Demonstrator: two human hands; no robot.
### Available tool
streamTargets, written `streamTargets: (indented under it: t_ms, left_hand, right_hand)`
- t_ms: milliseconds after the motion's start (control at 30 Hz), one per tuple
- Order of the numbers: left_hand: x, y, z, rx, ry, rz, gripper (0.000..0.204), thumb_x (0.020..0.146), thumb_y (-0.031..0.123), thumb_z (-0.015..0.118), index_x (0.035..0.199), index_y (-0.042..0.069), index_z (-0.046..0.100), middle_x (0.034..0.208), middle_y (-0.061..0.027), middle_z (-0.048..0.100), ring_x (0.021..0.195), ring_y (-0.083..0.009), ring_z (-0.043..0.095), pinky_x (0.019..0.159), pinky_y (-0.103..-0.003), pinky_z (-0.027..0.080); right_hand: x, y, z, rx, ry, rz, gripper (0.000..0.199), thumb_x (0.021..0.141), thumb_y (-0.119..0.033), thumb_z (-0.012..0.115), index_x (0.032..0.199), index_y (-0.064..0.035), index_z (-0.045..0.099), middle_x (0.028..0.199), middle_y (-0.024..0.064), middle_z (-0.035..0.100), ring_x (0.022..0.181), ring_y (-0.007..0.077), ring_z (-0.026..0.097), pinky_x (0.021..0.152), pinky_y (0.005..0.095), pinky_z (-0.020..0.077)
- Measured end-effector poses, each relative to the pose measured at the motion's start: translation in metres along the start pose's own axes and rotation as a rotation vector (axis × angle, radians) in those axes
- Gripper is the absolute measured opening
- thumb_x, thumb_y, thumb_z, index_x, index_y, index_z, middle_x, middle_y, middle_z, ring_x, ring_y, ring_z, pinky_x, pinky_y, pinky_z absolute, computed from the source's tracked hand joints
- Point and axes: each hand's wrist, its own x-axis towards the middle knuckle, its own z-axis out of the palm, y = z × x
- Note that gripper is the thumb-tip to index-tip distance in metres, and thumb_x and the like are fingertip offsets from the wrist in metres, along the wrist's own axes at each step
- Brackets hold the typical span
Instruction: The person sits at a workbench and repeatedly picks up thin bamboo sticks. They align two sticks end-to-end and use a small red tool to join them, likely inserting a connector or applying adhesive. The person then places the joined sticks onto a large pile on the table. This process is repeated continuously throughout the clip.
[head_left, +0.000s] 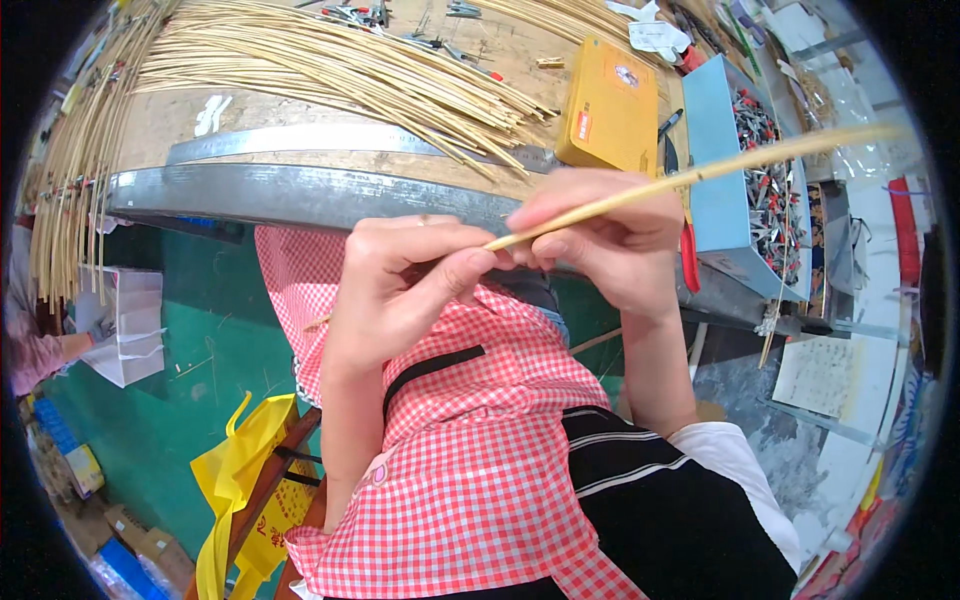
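A long, thin bamboo-like stick (745, 162) slants across in front of me, its far right end blurred. My left hand (410, 285) pinches it between thumb and forefinger, and a short end pokes out past the left wrist. Close beside it, my right hand (620, 238) has its fingers closed around the same stick, slightly smeared by motion. Both hands are above my red-and-white checked apron (450, 480), just off the metal table edge (290, 197). Beyond them on the table lies a loose pile of similar sticks (330, 75).
A steel ruler (290, 143) lies along the table edge. To the right are a yellow box (610, 110), a red-handled tool (689, 255) and a light-blue box (708, 140) of small clips. More sticks (75, 190) overhang at left. A yellow bag (225, 465) is below; another person's sleeve (45, 350) shows.
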Motion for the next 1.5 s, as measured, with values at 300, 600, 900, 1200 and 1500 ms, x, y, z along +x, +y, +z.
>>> streamTargets:
  t_ms: [300, 600, 900, 1200, 1500]
  left_hand:
    - [-0.002, 0.001, -0.017, 0.120, 0.257, 0.053, 0.009, 0.085, 0.002, 0.064, 0.087, -0.003, 0.070, 0.062, -0.0035, 0.058, 0.052, -0.0056, 0.049, 0.046, -0.020, 0.035]
    - [0.000, 0.005, -0.010, 0.242, 0.252, 0.083, 0.008, 0.083, -0.001, 0.064, 0.087, -0.004, 0.070, 0.062, -0.0070, 0.061, 0.052, -0.0090, 0.053, 0.047, -0.022, 0.038]
    - [0.001, -0.003, -0.003, 0.328, 0.240, 0.119, 0.009, 0.084, 0.000, 0.063, 0.087, -0.004, 0.070, 0.061, -0.0046, 0.059, 0.053, -0.0072, 0.050, 0.048, -0.022, 0.035]
    - [0.003, -0.007, 0.003, 0.408, 0.238, 0.133, 0.008, 0.083, -0.001, 0.063, 0.086, -0.002, 0.070, 0.059, -0.0042, 0.057, 0.051, -0.0076, 0.050, 0.047, -0.022, 0.035]
    - [0.004, -0.008, 0.004, 0.408, 0.248, 0.114, 0.006, 0.081, 0.002, 0.066, 0.086, -0.001, 0.069, 0.057, -0.0078, 0.057, 0.049, -0.0157, 0.055, 0.047, -0.027, 0.040]
  right_hand:
    - [0.065, 0.034, -0.040, -0.995, 0.169, 0.137, 0.022, 0.086, -0.016, 0.059, 0.096, 0.0014, 0.068, 0.079, 0.0136, 0.067, 0.073, 0.0241, 0.065, 0.069, 0.0334, 0.0505]
    - [0.112, 0.107, -0.052, -1.303, 0.000, 0.169, 0.016, 0.079, -0.011, 0.061, 0.084, 0.0023, 0.067, 0.084, 0.0222, 0.064, 0.083, 0.0374, 0.062, 0.077, 0.0424, 0.0480]
    - [0.072, 0.094, -0.061, -1.324, 0.125, 0.019, 0.014, 0.083, -0.006, 0.060, 0.095, 0.0000, 0.064, 0.089, 0.0201, 0.062, 0.089, 0.0376, 0.058, 0.079, 0.0436, 0.0454]
    - [0.048, 0.083, -0.042, -1.450, 0.028, -0.063, 0.017, 0.073, 0.001, 0.058, 0.089, 0.0006, 0.054, 0.093, 0.0195, 0.055, 0.096, 0.0375, 0.053, 0.083, 0.0425, 0.0463]
    - [0.044, 0.079, -0.047, -1.087, 0.273, -0.203, 0.013, 0.078, 0.002, 0.055, 0.091, 0.0015, 0.057, 0.091, 0.0210, 0.058, 0.081, 0.0386, 0.058, 0.074, 0.0410, 0.0493]
